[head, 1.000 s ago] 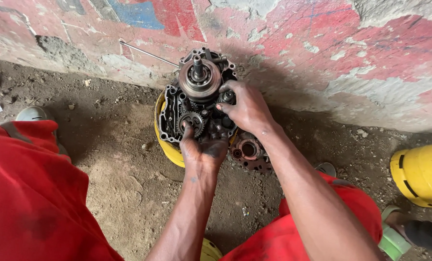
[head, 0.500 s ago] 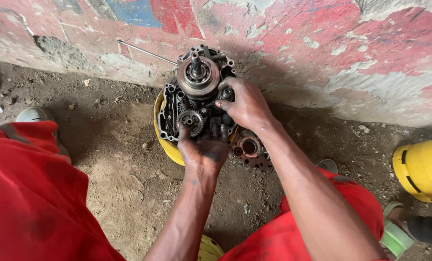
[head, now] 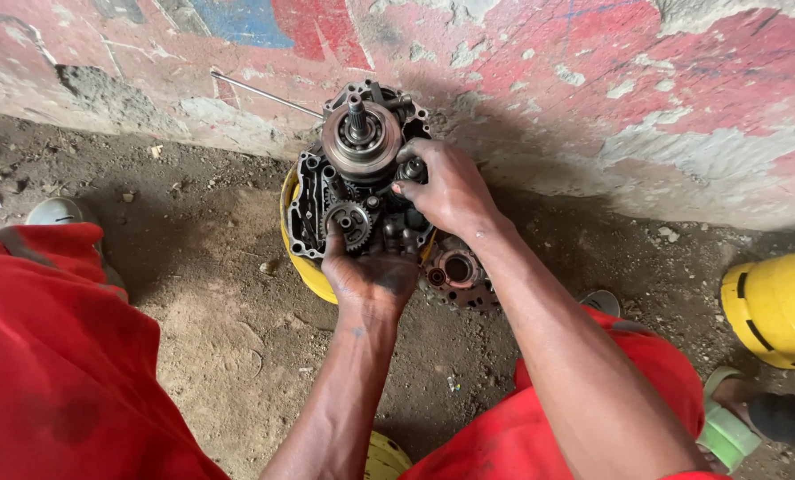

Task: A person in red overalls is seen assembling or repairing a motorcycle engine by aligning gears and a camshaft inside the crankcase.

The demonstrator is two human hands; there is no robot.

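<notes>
Head camera looks down on my two hands at an open engine (head: pixel 362 191), which sits on a yellow tub (head: pixel 301 258) on the dirt ground (head: pixel 211 329), close against a painted wall (head: pixel 593 80).

My left hand (head: pixel 371 271) comes from below, palm toward the engine. Its fingers are bent and press on the lower part of the case, just under a small gear (head: pixel 351 220); the thumb lies beside this gear. This hand is dirty with black oil. I cannot tell if it grips some part or only pushes.

My right hand (head: pixel 446 187) lies on the right side of the engine. Its fingers are curled together around a dark part (head: pixel 413 167) just beside the big round clutch (head: pixel 360 142), and the fingertips pinch it. A short shaft stands out of the clutch middle.

Below my right wrist a second metal cover (head: pixel 458 271) with a round hole lies next to the tub, touching the ground. A thin metal rod (head: pixel 264 93) leans at the wall, left of the engine. At the far right stands a yellow helmet-like thing (head: pixel 775 307). My knees in red trousers (head: pixel 51 356) are on both sides, and a green sandal (head: pixel 726 427) shows at the right edge.
</notes>
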